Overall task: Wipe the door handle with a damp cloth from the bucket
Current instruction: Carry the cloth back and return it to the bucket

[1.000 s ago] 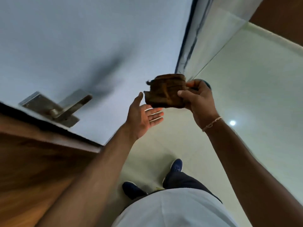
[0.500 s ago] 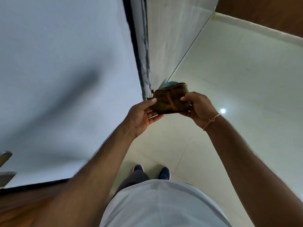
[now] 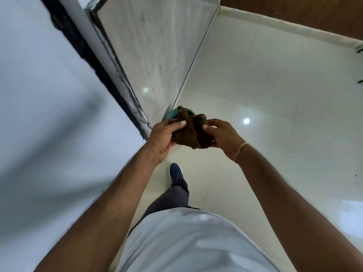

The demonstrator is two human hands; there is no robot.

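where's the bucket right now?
Head view, centre: only a sliver of the teal bucket shows on the floor at the foot of the wall, mostly hidden behind the brown cloth held by the left hand and right hand.

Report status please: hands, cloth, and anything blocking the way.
Left hand and right hand both gripping brown cloth. Teal bucket just beyond, mostly hidden. Door handle not in view. Nothing blocking.
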